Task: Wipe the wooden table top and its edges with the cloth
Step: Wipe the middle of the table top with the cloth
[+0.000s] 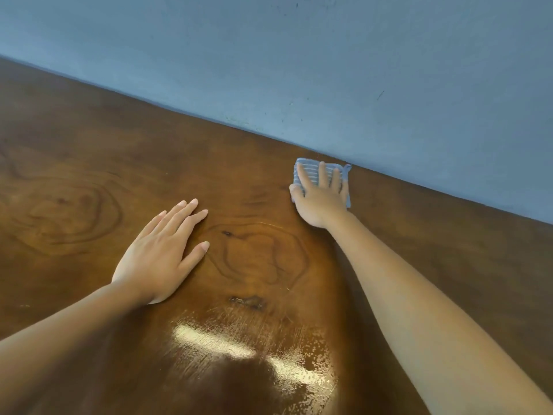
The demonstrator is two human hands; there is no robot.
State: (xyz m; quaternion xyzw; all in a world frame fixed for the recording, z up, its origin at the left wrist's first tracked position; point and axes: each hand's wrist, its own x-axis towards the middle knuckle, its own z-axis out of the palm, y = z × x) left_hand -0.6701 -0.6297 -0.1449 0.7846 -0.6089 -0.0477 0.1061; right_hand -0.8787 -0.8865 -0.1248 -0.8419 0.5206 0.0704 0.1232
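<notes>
Nearest the camera, a bright patch of reflected light is seen on the glossy wooden surface (89,151), with a dark knot in the grain just beyond it. Past that knot, the left hand (158,253) is laid flat on the wood, palm down, with straight, slightly spread fingers; nothing is held in it. Farther out, the right arm is stretched toward the blue wall (299,61). The right hand (321,196) is pressed palm down on the folded blue striped cloth (309,169), fingers extended across it. The cloth lies on the wood right beside the wall, its far corner at the line where wood and wall meet.
</notes>
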